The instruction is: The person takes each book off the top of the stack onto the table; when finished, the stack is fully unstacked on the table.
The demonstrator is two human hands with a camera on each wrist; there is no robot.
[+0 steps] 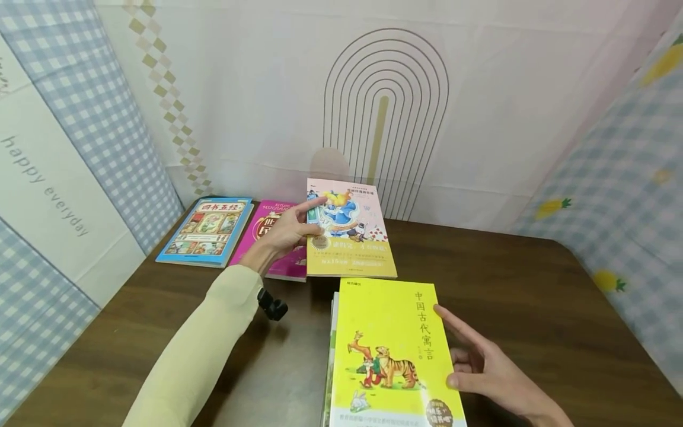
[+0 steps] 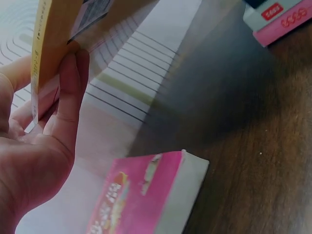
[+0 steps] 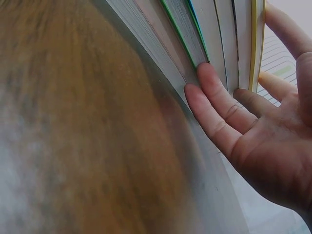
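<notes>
My left hand (image 1: 288,228) grips a thin pink-and-yellow picture-cover book (image 1: 349,255) by its left edge, thumb and index on the cover. In the left wrist view the other fingers lie against its underside, and the book is raised off the table. A yellow book (image 1: 384,332) with a tiger on its cover tops a stack in front of me. My right hand (image 1: 482,362) touches the right side of that stack, thumb at the top book's edge. Seen from the right wrist, straight fingers rest along the page edges (image 3: 222,44) of several stacked books.
On the table's left lie a blue-bordered book (image 1: 205,231) and a magenta book (image 1: 288,264), the latter partly behind my left hand and the raised book. A printed white cloth (image 1: 256,107) hangs behind the dark wooden table (image 1: 480,255). Checked cloth (image 1: 69,83) borders the left side.
</notes>
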